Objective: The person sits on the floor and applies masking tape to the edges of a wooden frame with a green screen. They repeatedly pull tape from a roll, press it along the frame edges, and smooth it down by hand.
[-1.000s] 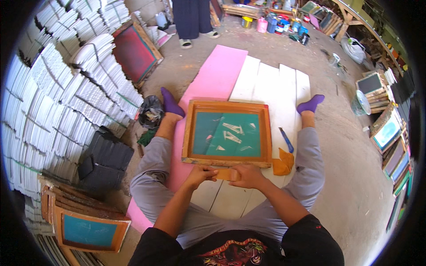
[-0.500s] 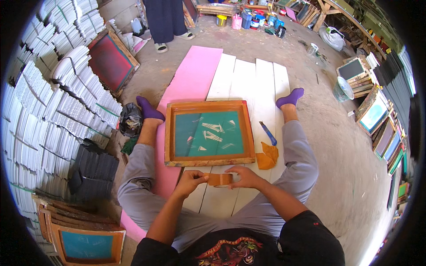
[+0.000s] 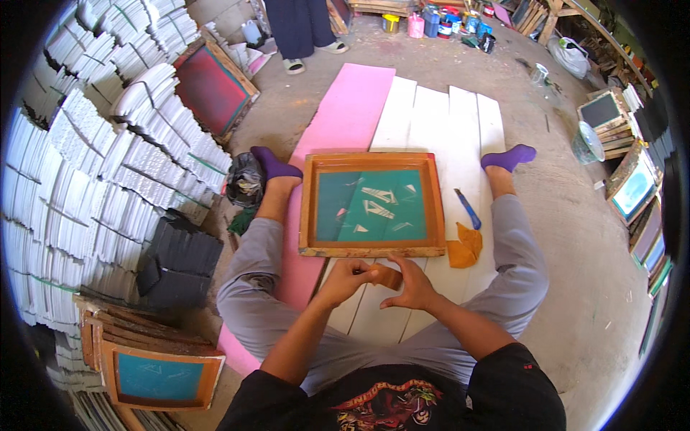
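A small roll of brown tape is between my hands, just nearer to me than the framed screen. My left hand pinches its left side, probably the tape's end, between thumb and fingertips. Curved wide around the roll's right side, my right hand has its thumb and fingers spread about it; the exact contact is hard to see. The wooden-framed screen lies flat, its green mesh marked with pale angular shapes. To its right are a blue-handled cutter knife and a crumpled piece of orange-brown material.
White boards and a pink board lie between my legs. Stacked white sheets rise at left beside a black bag. More framed screens lean on both sides. Paint containers and a standing person's legs are farther off.
The view has shifted, so the scene sits farther right and slightly higher. My right hand's thumb and fingers have spread wider around the tape roll, which has turned.
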Tool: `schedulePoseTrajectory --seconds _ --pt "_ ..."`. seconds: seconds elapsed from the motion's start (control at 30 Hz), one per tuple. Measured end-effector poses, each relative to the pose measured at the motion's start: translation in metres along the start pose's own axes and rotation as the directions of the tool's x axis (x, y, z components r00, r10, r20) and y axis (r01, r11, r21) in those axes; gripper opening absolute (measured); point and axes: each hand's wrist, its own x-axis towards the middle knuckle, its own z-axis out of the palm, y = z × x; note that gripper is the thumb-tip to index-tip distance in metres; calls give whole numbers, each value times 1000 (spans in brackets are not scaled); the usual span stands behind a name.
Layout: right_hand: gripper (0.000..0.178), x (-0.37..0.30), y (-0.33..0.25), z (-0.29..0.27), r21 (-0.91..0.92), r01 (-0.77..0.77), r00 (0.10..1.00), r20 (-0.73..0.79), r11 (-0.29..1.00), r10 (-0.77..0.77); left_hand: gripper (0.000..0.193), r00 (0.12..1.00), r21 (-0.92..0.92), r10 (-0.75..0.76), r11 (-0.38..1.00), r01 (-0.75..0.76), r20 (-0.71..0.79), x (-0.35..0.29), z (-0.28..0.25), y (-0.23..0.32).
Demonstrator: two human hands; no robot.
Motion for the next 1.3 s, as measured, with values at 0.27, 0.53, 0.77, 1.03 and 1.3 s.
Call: schedulePoseTrajectory --seconds 0.27,0.53,0.77,1.03,1.3 --pt "56 1 26 -25 -123 -28 999 37 992 33 27 994 86 -58 994 67 -95 7 -33 -33" --pt "57 2 54 -78 -362 66 977 214 930 14 25 934 -131 -311 948 291 -176 21 -45 -44" --pt "69 -21 93 -144 -369 -215 930 204 904 305 23 954 -175 -234 964 202 -189 21 -106 -97" --pt "76 -31 103 -145 -483 -179 898 276 857 343 22 945 -213 -274 948 235 -181 17 -96 -123" --pt "69 -31 100 -146 -302 -289 918 183 909 352 22 894 -330 -340 913 239 -292 18 -110 -131"
